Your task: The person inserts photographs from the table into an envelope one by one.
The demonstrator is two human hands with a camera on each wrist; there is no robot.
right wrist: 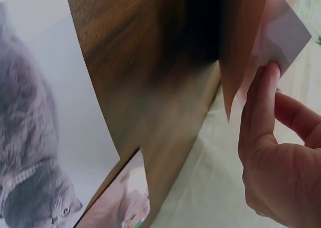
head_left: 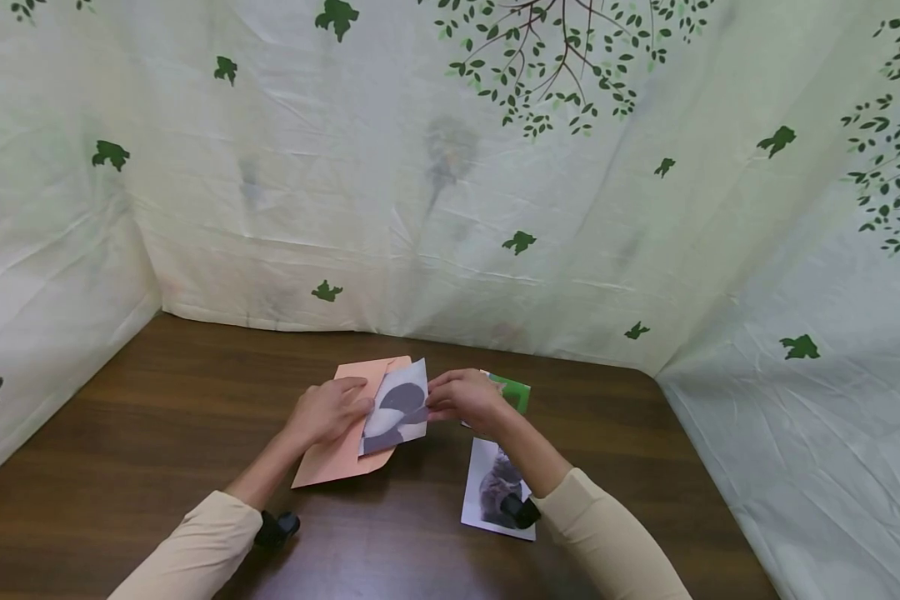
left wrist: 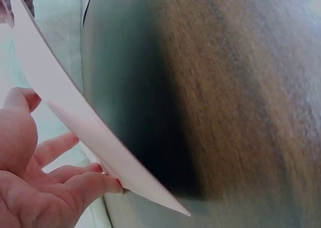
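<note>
A salmon-pink envelope (head_left: 337, 463) tilts over the table, gripped by my left hand (head_left: 330, 412). The left wrist view shows that hand's fingers (left wrist: 85, 185) along the envelope, seen nearly edge-on. A photo card (head_left: 401, 408) with a grey picture sticks out of the envelope's right side, its left part covered by the envelope. My right hand (head_left: 467, 400) pinches the card's right edge. In the right wrist view, the fingertips (right wrist: 271, 72) of this hand lie against the card's pale surface near its corner.
A photo of a grey cat (head_left: 495, 483) lies on the brown table (head_left: 195, 417), partly under my right forearm. Beyond it lies a second photo with a green part (head_left: 519, 392), half hidden by my right hand. A white leaf-print curtain (head_left: 390, 208) hangs behind the table and at both sides.
</note>
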